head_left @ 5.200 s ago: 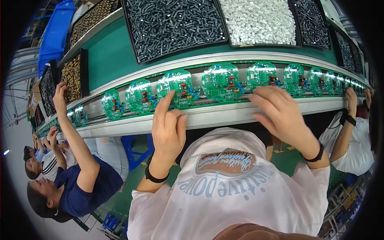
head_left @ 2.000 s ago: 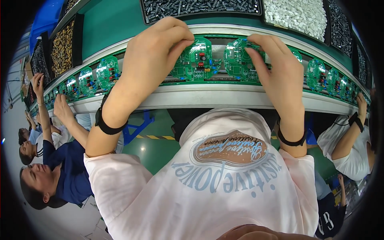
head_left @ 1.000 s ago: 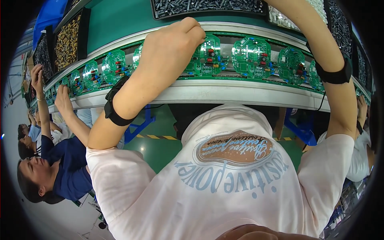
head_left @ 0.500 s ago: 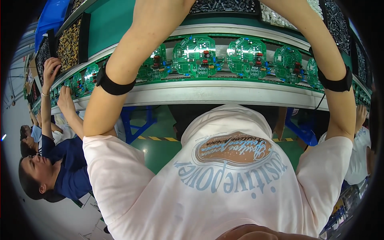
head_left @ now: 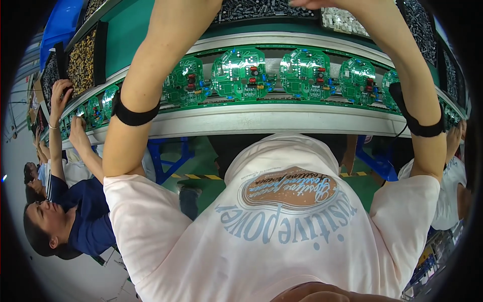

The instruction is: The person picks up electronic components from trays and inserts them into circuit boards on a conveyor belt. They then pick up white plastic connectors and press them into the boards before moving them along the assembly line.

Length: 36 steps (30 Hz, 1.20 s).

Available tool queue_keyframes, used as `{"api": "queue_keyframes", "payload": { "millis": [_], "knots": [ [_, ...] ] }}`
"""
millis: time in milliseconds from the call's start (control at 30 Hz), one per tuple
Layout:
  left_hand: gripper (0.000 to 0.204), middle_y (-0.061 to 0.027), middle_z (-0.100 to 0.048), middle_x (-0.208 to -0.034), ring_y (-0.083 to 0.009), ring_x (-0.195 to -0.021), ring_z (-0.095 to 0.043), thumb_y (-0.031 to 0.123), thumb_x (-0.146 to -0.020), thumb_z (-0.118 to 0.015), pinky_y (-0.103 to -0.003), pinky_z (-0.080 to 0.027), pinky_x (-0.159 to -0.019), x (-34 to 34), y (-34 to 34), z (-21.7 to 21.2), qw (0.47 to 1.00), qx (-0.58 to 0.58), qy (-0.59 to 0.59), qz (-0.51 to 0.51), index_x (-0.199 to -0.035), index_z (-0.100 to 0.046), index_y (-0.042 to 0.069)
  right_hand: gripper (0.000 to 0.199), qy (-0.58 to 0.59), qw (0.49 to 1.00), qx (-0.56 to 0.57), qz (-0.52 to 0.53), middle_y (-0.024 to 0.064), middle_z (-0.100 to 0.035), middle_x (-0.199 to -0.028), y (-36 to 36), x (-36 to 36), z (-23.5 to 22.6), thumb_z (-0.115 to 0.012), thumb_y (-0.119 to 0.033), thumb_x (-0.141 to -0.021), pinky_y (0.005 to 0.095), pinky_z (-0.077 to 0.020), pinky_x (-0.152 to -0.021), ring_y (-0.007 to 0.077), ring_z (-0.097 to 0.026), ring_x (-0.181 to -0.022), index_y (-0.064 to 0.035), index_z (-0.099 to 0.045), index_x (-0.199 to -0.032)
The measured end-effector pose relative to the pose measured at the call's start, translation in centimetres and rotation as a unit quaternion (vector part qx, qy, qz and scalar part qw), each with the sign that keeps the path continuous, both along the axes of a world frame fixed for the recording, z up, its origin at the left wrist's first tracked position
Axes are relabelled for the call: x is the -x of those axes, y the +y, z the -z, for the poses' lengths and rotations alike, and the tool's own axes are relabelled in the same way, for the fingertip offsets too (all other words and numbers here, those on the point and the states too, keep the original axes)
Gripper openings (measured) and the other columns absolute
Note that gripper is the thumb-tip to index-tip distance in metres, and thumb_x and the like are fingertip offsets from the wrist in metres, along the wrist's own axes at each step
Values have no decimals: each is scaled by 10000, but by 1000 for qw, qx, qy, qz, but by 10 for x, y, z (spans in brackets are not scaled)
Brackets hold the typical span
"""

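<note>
My right hand (head_left: 329,4) is at the upper edge, over the border between a black tray of dark cylindrical components (head_left: 266,11) and a tray of white parts (head_left: 344,21). Its fingers stretch leftward, look open, and are partly cut off; nothing shows in them. My left forearm (head_left: 168,45) rises past the component tray's left end, and the hand lies beyond the picture. Below my arms, a row of green circuit boards (head_left: 239,73) with red, blue and black components sits on a rail line (head_left: 241,118).
A tray of yellow parts (head_left: 83,63) and a blue bin (head_left: 60,25) stand at far left. Beside me on the left, a co-worker in dark blue has both hands (head_left: 61,95) near the line. Another tray of dark parts (head_left: 420,30) is at right.
My right hand's fingers have come into view over the dark component tray. My left forearm has shifted left, its hand now out of view. The boards sit slightly further left in the picture.
</note>
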<state>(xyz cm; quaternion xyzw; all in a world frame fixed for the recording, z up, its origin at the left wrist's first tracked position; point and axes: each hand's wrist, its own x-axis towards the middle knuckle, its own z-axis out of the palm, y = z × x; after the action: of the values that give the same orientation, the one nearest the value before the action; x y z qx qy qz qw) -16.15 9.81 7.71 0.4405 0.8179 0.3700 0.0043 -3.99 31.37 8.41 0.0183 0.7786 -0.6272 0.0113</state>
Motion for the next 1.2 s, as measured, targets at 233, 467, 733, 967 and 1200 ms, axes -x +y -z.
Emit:
{"api": "queue_keyframes", "payload": {
  "millis": [233,467,733,967,1200],
  "knots": [
    [33,-150,-701,-830,-279,-746,-694,11,-896,-696,-345,-544,-670,-28,-18,-17,999,-23,4,48,-910,-711,-14,197,-92,990,100,41,181,-761,-1024,-2,-44,-10,-645,-65,-1013,295,-630,-823,210,-762,-937,82,-665,-1143],
    [145,-56,-766,-950,-108,-851,-726,43,-951,-709,-235,-560,-747,-52,-68,3,982,-21,-186,23,-1079,-760,-5,138,-105,980,160,60,118,-757,-968,5,-94,9,-666,-29,-981,268,-577,-746,190,-745,-865,22,-682,-1108],
    [129,-85,-764,-954,-134,-868,-742,-6,-945,-708,-238,-583,-783,-92,-88,19,924,-62,-374,-52,-1063,-747,-43,130,-24,988,102,112,133,-760,-953,-32,-142,28,-654,-5,-981,276,-595,-767,191,-754,-874,43,-670,-1101],
    [101,-95,-757,-977,-150,-874,-744,-35,-929,-713,-253,-595,-771,-108,-103,26,900,-73,-416,-106,-1026,-738,-48,145,-21,967,207,149,133,-757,-953,-37,-153,54,-631,42,-975,293,-602,-800,201,-756,-890,59,-659,-1116],
    [121,-74,-736,-994,-247,-897,-702,-15,-840,-768,-326,-553,-761,-114,-95,41,998,51,-19,-25,-952,-746,25,152,12,968,149,202,132,-735,-993,-40,-157,62,-616,85,-966,302,-598,-846,205,-747,-925,66,-652,-1112]
  ]
}}
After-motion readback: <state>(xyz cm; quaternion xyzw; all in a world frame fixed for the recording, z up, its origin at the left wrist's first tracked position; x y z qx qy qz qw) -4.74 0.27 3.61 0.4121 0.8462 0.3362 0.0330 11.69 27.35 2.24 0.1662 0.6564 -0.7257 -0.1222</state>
